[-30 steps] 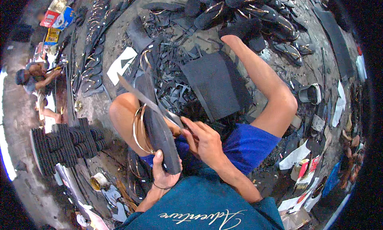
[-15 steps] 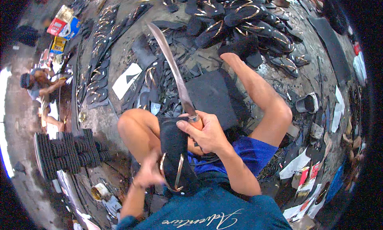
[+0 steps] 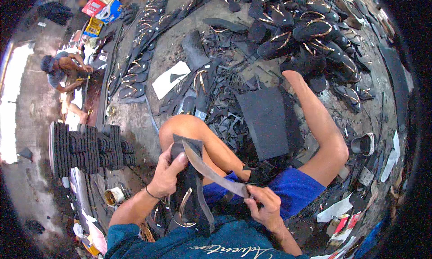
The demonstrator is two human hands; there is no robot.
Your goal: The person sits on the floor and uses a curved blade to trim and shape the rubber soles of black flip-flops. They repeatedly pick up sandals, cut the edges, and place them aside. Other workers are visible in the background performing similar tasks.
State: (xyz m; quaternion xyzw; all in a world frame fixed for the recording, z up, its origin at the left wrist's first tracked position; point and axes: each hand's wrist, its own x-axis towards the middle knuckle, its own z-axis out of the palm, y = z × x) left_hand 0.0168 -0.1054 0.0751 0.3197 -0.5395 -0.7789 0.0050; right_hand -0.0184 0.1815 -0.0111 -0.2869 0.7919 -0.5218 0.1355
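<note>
Over my lap, my left hand (image 3: pixel 165 176) grips a black sandal (image 3: pixel 191 187) by its toe end, thumb on top. Gold-edged straps show at the sandal's nearer part, and a strip of black sole sheet sticks out around its edge. To the right, my right hand (image 3: pixel 265 205) is closed round the handle of a long curved knife (image 3: pixel 213 176). The knife's blade slants up and left, its tip at the sandal's toe end by my left thumb. Most of the handle is hidden in my fingers.
Black sandals (image 3: pixel 317 27) lie heaped at the far right, and a row of sandals (image 3: pixel 135 74) at the far left. A black sheet (image 3: pixel 267 119) and scraps (image 3: pixel 227 124) cover the floor ahead. Stacked soles (image 3: pixel 85 149) stand left; beyond them sits another person (image 3: pixel 65 72).
My left hand has gone from beside the straps to the sandal's toe end. The knife has swung down from pointing upward to lie across that end, my right hand moving right and nearer.
</note>
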